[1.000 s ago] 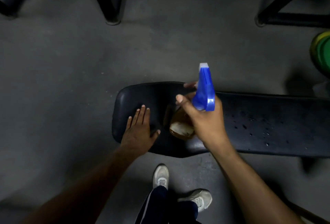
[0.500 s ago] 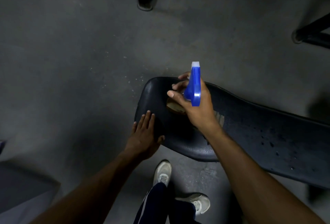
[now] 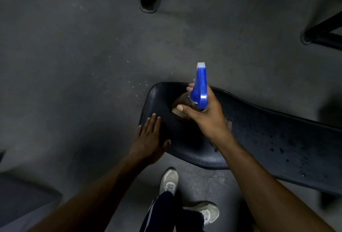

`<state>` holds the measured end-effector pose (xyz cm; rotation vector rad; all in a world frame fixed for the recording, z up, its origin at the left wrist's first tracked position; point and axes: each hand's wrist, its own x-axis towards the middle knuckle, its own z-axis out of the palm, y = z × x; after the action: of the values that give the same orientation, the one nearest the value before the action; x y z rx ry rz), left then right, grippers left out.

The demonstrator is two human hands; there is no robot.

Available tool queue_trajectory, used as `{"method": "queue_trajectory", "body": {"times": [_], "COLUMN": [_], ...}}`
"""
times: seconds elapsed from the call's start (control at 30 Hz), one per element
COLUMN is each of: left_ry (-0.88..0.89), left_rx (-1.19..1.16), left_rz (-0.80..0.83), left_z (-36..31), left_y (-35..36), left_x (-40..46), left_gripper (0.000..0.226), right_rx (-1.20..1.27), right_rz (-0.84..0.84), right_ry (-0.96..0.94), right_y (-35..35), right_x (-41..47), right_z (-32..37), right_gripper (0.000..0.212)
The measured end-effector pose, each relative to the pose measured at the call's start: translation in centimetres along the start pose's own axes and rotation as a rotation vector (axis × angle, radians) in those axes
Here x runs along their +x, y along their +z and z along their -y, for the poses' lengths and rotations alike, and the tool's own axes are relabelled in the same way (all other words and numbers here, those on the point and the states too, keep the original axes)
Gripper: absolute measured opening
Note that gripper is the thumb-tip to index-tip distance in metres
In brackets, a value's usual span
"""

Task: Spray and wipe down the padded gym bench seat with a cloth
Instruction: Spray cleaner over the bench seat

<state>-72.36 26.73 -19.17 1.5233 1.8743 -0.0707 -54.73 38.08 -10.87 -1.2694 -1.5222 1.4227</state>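
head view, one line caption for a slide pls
Right hand grips blue spray bottle over black bench seat; left hand rests flat.

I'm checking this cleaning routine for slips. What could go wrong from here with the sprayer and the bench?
1. The spray bottle nozzle points past the bench seat end toward the floor, so mist may miss the pad.
2. The left hand lies flat on the seat near the bottle; spray could wet it.
3. No cloth is visible, so the droplets already on the seat might sit unwiped. The right hand grips the bottle.
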Motion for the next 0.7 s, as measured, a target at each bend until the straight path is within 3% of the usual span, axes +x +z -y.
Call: {"method": "queue_trajectory", "body": {"times": [0.3,0.5,0.7], "left_ry": [0.015,0.004,0.062], "left_rx": [-0.013,-0.029,-0.185], "left_rz": [0.001,-0.027,-0.103], "left_z": [0.0,0.2,-0.2], "left_y": [-0.1,0.5,-0.1], "left_x": [0.2,0.2,0.5], "left_gripper": [0.093,0.094,0.099], "right_rx": [0.018,0.029,0.19], "right_rz": [0.037,0.02,0.198], "right_ry": [0.012,0.037,0.055], "right_y": [-0.6,-0.3,-0.7], "right_x": [-0.2,0.0,0.1], "right_z": [-0.8,-1.5,-0.9], "right_gripper": [0.065,0.034,0.041]}}
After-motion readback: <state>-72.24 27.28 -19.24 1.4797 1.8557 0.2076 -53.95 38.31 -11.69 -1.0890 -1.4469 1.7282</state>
